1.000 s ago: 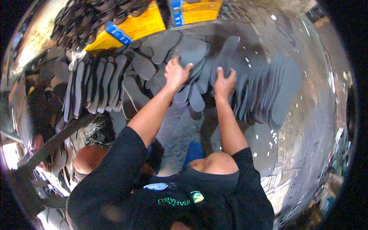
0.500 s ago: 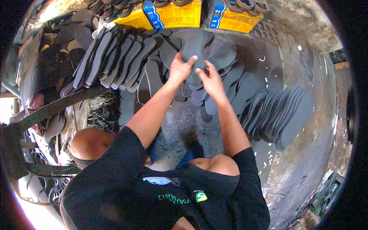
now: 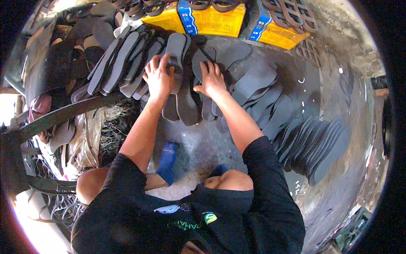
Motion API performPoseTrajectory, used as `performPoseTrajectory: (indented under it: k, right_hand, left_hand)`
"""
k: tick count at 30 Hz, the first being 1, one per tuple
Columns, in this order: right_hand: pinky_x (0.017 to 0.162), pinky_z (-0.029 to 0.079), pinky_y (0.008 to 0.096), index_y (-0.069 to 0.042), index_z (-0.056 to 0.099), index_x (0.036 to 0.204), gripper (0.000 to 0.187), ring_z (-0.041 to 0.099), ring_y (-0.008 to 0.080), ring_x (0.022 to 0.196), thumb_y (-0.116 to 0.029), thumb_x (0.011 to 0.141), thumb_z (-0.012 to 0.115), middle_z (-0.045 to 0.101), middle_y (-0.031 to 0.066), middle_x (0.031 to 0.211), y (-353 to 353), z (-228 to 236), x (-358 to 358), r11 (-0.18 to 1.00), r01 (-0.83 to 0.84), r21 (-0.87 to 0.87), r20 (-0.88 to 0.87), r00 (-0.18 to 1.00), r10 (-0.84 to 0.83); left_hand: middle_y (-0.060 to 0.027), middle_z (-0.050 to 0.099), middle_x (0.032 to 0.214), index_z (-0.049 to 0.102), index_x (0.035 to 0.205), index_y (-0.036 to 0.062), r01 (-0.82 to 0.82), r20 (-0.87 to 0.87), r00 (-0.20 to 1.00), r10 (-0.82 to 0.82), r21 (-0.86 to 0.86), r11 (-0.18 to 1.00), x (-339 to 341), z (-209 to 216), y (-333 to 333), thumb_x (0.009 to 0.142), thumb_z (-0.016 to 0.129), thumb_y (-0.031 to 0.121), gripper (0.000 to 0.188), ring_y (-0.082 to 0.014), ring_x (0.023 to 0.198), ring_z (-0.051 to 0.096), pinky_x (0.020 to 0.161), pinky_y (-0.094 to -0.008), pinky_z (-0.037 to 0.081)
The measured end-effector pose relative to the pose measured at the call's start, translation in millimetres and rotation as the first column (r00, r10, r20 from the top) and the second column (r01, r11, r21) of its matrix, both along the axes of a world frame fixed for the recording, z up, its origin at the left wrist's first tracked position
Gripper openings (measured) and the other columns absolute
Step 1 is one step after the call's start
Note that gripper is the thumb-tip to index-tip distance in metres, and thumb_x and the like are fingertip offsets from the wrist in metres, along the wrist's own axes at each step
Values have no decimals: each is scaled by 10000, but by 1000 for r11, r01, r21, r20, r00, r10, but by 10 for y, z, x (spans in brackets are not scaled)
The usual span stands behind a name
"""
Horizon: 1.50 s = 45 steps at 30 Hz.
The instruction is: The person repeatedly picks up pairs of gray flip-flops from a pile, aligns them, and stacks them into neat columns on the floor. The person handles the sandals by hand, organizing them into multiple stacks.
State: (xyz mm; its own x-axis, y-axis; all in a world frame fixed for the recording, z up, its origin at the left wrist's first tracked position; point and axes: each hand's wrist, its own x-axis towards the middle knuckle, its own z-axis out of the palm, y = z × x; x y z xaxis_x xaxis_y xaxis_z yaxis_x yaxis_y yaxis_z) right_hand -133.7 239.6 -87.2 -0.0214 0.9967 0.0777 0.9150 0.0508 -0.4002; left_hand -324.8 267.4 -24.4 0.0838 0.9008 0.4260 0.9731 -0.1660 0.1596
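My left hand [image 3: 160,79] lies with fingers spread against a row of dark grey shoe soles, next to an upright sole [image 3: 175,51] leaning there. My right hand [image 3: 212,80] is stretched open, its fingertips touching the lower part of another grey sole [image 3: 203,61] and its thumb held apart. Between and below the hands, a brown-grey sole [image 3: 187,106] slants toward me. Neither hand is closed round a sole.
Leaning soles [image 3: 120,61] fill the left. Overlapping soles [image 3: 256,80] lie right of my hands, and a fanned row [image 3: 315,144] stands farther right. Yellow boxes [image 3: 213,21] bearing sandals stand at the back. A dark bar [image 3: 72,112] crosses the left side.
My hands have let go of the sole they held together and moved apart. The left went left to the leaning row; the right came down onto another sole. The view shifted slightly.
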Motion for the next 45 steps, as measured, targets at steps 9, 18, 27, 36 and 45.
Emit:
performPoseTrajectory:
  k: [9,18,27,36,45]
  right_hand:
    - [781,564,566,73,502,1256,393,682,520,849,-200,979,558,693,321,873,224,-71,259,806,587,77,-484,728,-485]
    - [845,608,500,50,297,1487,575,612,439,1151,-69,985,552,528,334,1361,394,-340,401,672,740,-30,-869,313,-383]
    - [935,616,506,-47,291,1448,528,564,308,1193,-21,986,547,457,175,1343,-242,194,-490,902,431,-19,-999,36,-38]
    - [977,505,521,-12,567,1255,450,608,422,1183,-187,881,748,597,260,1291,220,-247,-51,919,358,-166,-699,614,-365]
    - [1191,352,493,88,196,1550,1033,383,486,1441,-300,840,839,346,357,1563,678,-449,480,753,604,-262,-353,666,-657]
  left_hand:
    - [-188,511,1443,567,1433,212,84,174,983,-60,-134,987,35,-135,-29,919,727,371,561,-412,1290,519,1066,-536,460]
    - [-193,443,1495,502,1481,214,22,141,990,5,-193,981,243,-90,-90,897,760,360,655,-417,1355,447,1084,-564,434]
    - [-225,593,1292,584,1376,66,89,418,902,-111,70,994,-25,-178,18,968,610,66,408,-421,1228,543,1074,-499,438]
    - [-29,609,1438,718,1268,197,145,5,989,-146,-135,980,68,40,31,930,707,389,389,-310,1412,474,1168,-565,329]
    - [-43,574,1481,694,1297,198,138,10,990,-138,-130,982,124,48,-22,925,716,370,410,-315,1434,453,1180,-575,303]
